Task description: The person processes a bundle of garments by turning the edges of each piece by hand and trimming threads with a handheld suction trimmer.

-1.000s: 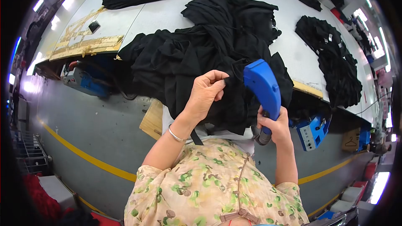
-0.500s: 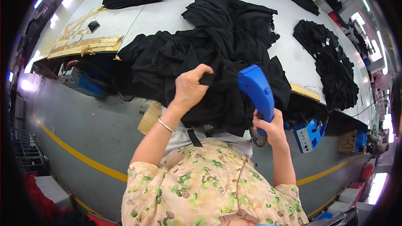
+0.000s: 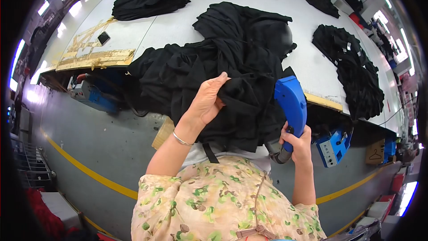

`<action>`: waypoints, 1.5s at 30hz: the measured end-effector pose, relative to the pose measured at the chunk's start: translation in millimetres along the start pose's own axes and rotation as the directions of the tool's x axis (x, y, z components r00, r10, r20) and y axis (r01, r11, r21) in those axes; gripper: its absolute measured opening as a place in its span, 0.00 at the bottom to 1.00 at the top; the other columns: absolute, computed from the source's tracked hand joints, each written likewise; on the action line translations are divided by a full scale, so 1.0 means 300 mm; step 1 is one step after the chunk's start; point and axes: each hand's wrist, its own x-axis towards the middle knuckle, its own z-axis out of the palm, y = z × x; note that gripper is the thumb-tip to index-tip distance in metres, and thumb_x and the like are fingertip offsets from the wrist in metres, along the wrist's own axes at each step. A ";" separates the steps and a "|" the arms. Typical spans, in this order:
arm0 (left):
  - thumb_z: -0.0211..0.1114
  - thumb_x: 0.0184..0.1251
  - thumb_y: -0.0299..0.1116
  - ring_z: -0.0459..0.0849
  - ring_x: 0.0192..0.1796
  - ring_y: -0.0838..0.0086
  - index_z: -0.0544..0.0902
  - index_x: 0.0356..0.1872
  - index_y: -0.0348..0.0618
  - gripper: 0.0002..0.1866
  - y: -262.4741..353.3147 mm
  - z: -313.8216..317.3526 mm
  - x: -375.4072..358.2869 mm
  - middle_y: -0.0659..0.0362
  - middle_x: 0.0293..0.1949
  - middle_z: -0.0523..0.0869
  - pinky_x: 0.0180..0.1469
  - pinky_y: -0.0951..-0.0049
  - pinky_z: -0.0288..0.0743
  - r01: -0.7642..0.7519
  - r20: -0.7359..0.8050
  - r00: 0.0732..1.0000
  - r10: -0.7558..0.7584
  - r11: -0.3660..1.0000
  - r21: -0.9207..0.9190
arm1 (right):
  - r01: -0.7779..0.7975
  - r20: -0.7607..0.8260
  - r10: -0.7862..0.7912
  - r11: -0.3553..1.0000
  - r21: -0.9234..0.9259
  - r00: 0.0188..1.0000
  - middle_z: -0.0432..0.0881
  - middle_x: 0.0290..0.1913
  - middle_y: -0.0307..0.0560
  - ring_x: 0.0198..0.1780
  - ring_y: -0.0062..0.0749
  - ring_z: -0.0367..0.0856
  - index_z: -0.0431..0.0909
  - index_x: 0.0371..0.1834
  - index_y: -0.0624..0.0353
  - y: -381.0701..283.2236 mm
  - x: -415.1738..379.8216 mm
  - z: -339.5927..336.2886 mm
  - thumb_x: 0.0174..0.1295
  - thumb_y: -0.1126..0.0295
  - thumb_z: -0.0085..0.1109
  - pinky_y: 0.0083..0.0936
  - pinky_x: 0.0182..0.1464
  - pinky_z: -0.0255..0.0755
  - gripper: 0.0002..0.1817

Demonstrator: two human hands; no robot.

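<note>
A heap of black garments [image 3: 232,53] lies over the near edge of the table and hangs down in front of me. My left hand [image 3: 208,100] is at the middle of it, gripping a fold of a black garment [image 3: 249,96] between thumb and fingers; part of the fingers is hidden by cloth. In my right hand [image 3: 298,142] is a blue handheld tool [image 3: 292,100] with a curved, wide head and a grey hose [image 3: 282,155] at its lower end. Its head points up, beside the right side of the cloth.
More black garments lie at the table's back left [image 3: 149,2] and along its right side [image 3: 350,71]. A dark flat object [image 3: 103,38] rests near the taped left edge. Blue machine boxes [image 3: 332,147] hang under the table. A cardboard box [image 3: 375,151] stands at right.
The blue tool and my right hand have moved right and slightly down, away from the cloth. My left hand has shifted right and its fingers have straightened somewhat along the fabric.
</note>
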 end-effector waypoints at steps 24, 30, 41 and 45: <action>0.63 0.76 0.36 0.66 0.29 0.92 0.76 0.22 0.44 0.18 -0.037 -0.003 0.033 0.74 0.23 0.69 0.31 0.85 0.62 -0.247 0.110 0.966 0.232 0.724 0.644 | 0.030 0.047 -0.023 0.989 -0.143 0.999 0.81 0.28 0.40 0.26 0.20 0.78 0.78 0.37 0.65 -0.032 0.079 0.047 0.50 0.81 0.66 0.19 0.30 0.72 0.11; 0.64 0.76 0.35 0.76 0.30 0.87 0.86 0.30 0.44 0.12 -0.022 0.033 0.013 0.70 0.28 0.82 0.35 0.82 0.70 -0.293 0.068 0.955 0.290 0.875 0.386 | 0.054 0.111 -0.019 0.944 -0.325 0.994 0.80 0.30 0.37 0.30 0.16 0.76 0.78 0.35 0.65 -0.050 0.049 0.088 0.50 0.81 0.66 0.19 0.33 0.71 0.09; 0.63 0.76 0.36 0.88 0.41 0.80 0.88 0.37 0.43 0.11 -0.048 0.031 -0.005 0.63 0.37 0.90 0.49 0.76 0.81 -0.350 -0.005 0.932 0.361 0.906 0.238 | 0.078 0.150 -0.019 0.913 -0.400 0.988 0.80 0.29 0.37 0.30 0.17 0.76 0.79 0.37 0.65 -0.057 0.088 0.124 0.51 0.79 0.67 0.19 0.34 0.72 0.10; 0.63 0.76 0.36 0.88 0.41 0.79 0.88 0.36 0.42 0.11 -0.043 0.031 -0.014 0.63 0.36 0.89 0.49 0.75 0.82 -0.346 -0.019 0.933 0.359 0.911 0.225 | 0.056 0.101 -0.023 0.941 -0.334 0.995 0.78 0.28 0.36 0.29 0.17 0.74 0.79 0.37 0.66 -0.069 0.086 0.156 0.50 0.78 0.67 0.21 0.34 0.70 0.11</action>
